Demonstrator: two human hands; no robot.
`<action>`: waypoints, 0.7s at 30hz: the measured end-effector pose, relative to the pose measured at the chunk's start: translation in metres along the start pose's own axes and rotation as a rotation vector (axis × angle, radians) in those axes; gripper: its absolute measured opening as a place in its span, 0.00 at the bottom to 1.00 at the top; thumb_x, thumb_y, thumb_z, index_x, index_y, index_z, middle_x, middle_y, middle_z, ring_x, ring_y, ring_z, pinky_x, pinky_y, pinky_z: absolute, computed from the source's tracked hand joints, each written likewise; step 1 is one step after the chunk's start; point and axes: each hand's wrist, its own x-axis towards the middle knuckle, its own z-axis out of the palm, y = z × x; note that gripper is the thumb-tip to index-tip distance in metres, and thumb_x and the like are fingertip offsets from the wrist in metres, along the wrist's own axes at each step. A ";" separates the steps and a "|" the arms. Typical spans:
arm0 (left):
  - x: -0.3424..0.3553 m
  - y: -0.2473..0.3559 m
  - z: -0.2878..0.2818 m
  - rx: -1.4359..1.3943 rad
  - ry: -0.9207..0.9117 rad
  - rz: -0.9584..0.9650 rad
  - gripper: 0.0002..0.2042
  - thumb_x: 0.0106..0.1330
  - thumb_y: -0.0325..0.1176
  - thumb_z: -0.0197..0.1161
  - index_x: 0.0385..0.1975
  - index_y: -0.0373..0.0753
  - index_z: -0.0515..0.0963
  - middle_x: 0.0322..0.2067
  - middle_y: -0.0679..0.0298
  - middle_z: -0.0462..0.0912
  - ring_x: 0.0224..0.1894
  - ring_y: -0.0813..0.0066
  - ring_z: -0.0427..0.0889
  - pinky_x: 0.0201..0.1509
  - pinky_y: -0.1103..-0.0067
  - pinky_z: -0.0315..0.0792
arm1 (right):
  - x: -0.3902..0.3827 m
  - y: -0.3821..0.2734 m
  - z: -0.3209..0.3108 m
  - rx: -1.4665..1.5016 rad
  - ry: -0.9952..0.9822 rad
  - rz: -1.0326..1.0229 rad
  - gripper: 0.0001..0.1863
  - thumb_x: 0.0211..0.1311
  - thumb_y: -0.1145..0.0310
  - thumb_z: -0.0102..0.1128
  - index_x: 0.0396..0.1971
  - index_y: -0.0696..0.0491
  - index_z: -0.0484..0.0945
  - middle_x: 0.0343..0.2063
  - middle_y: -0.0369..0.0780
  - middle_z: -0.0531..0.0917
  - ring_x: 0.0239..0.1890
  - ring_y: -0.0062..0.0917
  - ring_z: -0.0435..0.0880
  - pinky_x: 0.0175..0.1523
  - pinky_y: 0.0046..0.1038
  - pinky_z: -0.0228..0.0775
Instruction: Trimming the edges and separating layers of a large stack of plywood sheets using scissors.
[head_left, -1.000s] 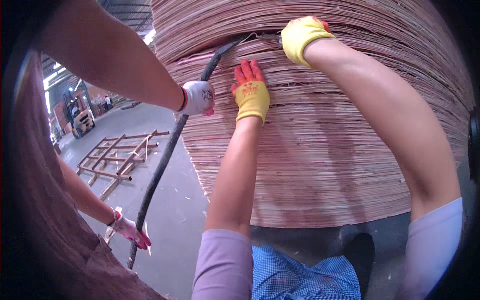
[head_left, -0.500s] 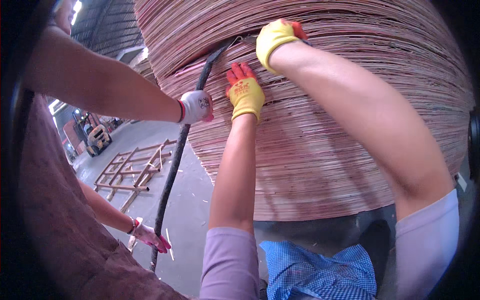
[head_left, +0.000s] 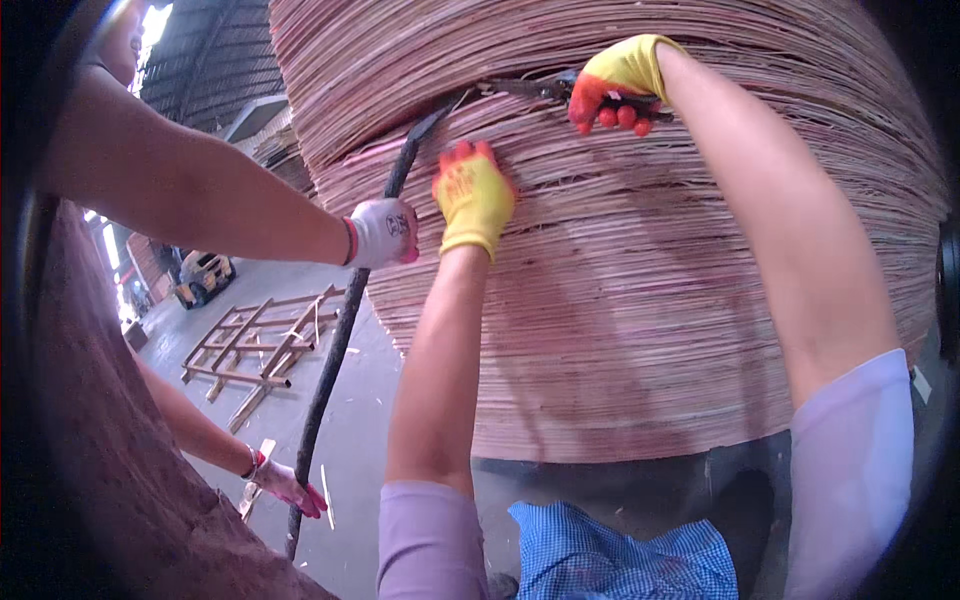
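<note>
A tall stack of thin wood veneer sheets (head_left: 620, 330) fills the middle and right, with a dark gap between layers near its upper left. My right hand (head_left: 620, 85), in a yellow and red glove, is wrapped round the handles of dark pliers (head_left: 530, 88), whose nose points left into the gap. My left hand (head_left: 473, 195), gloved alike, rests against the sheet edges below the gap, fingers up and slightly blurred. A co-worker on the left grips a long black pry bar (head_left: 345, 320) with both gloved hands; its flattened tip sits in the gap.
Brown metal frames (head_left: 262, 345) lie on the grey floor at left, with wood scraps around them. A forklift (head_left: 203, 275) stands farther back. Blue checked cloth (head_left: 620, 560) shows at the bottom, below the stack.
My right hand has shifted right and turned, bringing the pliers into fuller view. My left hand has moved slightly left and down. The co-worker still holds the pry bar in the gap.
</note>
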 end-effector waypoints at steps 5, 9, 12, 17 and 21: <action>0.052 -0.008 -0.008 -0.190 0.296 0.018 0.22 0.52 0.35 0.68 0.49 0.42 0.75 0.52 0.58 0.78 0.60 0.53 0.73 0.54 0.60 0.76 | -0.011 -0.015 0.034 -0.148 0.256 -0.029 0.10 0.58 0.64 0.61 0.33 0.55 0.79 0.20 0.36 0.75 0.16 0.21 0.71 0.24 0.33 0.73; 0.063 -0.023 0.020 -0.099 0.318 0.072 0.25 0.52 0.34 0.68 0.52 0.43 0.73 0.53 0.61 0.77 0.63 0.55 0.70 0.58 0.60 0.74 | -0.032 -0.043 0.062 -0.784 0.376 0.027 0.15 0.58 0.67 0.55 0.42 0.54 0.85 0.37 0.45 0.87 0.33 0.35 0.85 0.39 0.45 0.78; 0.067 -0.023 0.019 -0.109 0.274 0.079 0.19 0.54 0.33 0.64 0.48 0.45 0.77 0.50 0.64 0.81 0.63 0.55 0.72 0.57 0.61 0.74 | -0.009 -0.033 0.066 -1.033 0.693 -0.184 0.14 0.56 0.68 0.57 0.38 0.57 0.86 0.36 0.48 0.88 0.37 0.39 0.89 0.39 0.43 0.82; 0.076 -0.020 0.017 -0.086 0.321 0.062 0.13 0.54 0.32 0.62 0.41 0.51 0.81 0.46 0.65 0.83 0.58 0.56 0.76 0.53 0.62 0.75 | -0.018 -0.061 0.065 -1.128 0.619 0.052 0.19 0.55 0.62 0.57 0.45 0.51 0.87 0.42 0.46 0.88 0.42 0.40 0.89 0.47 0.44 0.81; 0.068 -0.026 0.022 -0.202 0.377 0.039 0.17 0.50 0.28 0.65 0.42 0.50 0.82 0.46 0.63 0.83 0.59 0.55 0.75 0.55 0.61 0.75 | 0.033 -0.070 0.060 -1.157 0.539 0.095 0.21 0.55 0.63 0.57 0.49 0.51 0.85 0.45 0.45 0.87 0.42 0.40 0.89 0.46 0.49 0.80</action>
